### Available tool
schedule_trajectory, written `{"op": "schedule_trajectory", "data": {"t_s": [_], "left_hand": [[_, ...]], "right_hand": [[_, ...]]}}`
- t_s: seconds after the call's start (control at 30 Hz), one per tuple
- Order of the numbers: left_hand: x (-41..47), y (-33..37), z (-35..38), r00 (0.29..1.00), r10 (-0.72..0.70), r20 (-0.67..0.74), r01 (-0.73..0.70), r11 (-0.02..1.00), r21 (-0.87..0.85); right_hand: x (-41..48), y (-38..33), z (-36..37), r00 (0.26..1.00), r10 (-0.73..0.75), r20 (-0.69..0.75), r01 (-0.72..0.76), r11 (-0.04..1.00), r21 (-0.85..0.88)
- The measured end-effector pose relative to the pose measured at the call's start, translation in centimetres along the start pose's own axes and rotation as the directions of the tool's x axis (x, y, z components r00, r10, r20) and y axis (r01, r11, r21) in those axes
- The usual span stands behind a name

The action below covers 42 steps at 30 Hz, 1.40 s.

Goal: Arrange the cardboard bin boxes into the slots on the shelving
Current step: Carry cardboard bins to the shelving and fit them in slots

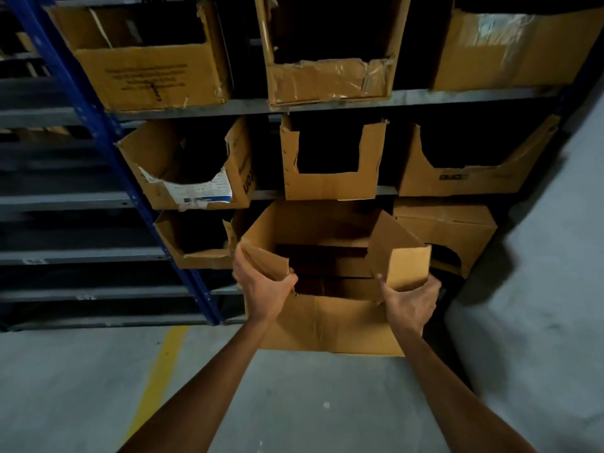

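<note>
cardboard bin box [330, 325] lay straight ahead of both hands, partway out of the bottom middle slot of the shelving [408, 98], its long axis pointing into that slot. the left hand [261, 289] gripped its front left corner and the right hand [410, 300] its front right, both equally near.

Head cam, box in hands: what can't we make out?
- Slot behind the held box: head view, hidden by the box.
- Fingertips of left hand and right hand: head view, behind the cardboard.
- Print on top-left box: head view, too small, blurred.
- Middle-row box insides: head view, too dark.
</note>
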<state>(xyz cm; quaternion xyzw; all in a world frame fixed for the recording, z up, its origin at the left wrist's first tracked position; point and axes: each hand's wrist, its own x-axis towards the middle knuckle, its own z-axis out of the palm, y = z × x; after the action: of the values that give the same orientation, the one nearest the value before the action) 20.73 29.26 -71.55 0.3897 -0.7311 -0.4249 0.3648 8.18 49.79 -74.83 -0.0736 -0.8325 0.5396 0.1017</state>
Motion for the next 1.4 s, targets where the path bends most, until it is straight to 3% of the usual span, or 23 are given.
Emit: {"op": "schedule_trajectory", "data": {"t_s": [0.1,0.23,0.3,0.4,0.5,0.6,0.7,0.83,1.03,1.17,1.4], "left_hand": [[0.7,0.5,1.8,0.997,0.076,0.012,-0.077,0.995,0.062],[0.8,0.1,2.8,0.999,0.039,-0.007,-0.039,0.999,0.009],[1.5,0.0,2.5,0.997,-0.079,0.015,0.080,0.982,-0.173],[4.2,1.5,1.8,0.936,-0.344,0.077,0.342,0.833,-0.434],[7.0,3.1,1.0,0.854,-0.507,0.117,0.501,0.744,-0.442],[8.4,4.0,0.3,0.810,-0.577,0.108,0.562,0.709,-0.427],[8.6,4.3,-0.1,0.794,-0.603,0.077,0.567,0.688,-0.454],[8.1,4.8,-1.1,0.795,-0.601,0.085,0.559,0.671,-0.487],[5.8,4.0,-2.5,0.812,-0.566,0.143,0.547,0.651,-0.526],[4.3,1.7,-3.3,0.848,-0.518,0.113,0.491,0.687,-0.535],[2.4,-0.3,-2.6,0.899,-0.437,0.030,0.372,0.726,-0.578]], "right_hand": [[1.4,1.1,0.3,0.998,0.046,-0.042,-0.046,0.999,0.005],[1.5,2.0,0.4,0.996,0.060,-0.061,-0.060,0.998,0.009],[1.6,2.4,0.6,0.997,0.057,-0.061,-0.057,0.998,0.009],[1.9,1.7,0.8,0.999,-0.006,-0.050,0.005,1.000,-0.030],[2.3,-0.2,0.6,0.997,-0.074,0.023,0.076,0.992,-0.097],[3.5,-2.5,-0.4,0.973,-0.127,0.195,0.135,0.991,-0.028],[5.6,-5.8,-1.2,0.945,-0.075,0.319,0.049,0.995,0.088],[7.2,-9.4,-1.1,0.914,0.109,0.390,-0.157,0.983,0.093],[4.9,-9.3,-0.5,0.961,0.206,0.183,-0.216,0.976,0.033],[2.3,-7.6,-1.3,0.972,0.211,0.105,-0.229,0.952,0.201],[-0.7,-4.6,-1.6,0.939,0.344,-0.009,-0.297,0.824,0.483]]}}
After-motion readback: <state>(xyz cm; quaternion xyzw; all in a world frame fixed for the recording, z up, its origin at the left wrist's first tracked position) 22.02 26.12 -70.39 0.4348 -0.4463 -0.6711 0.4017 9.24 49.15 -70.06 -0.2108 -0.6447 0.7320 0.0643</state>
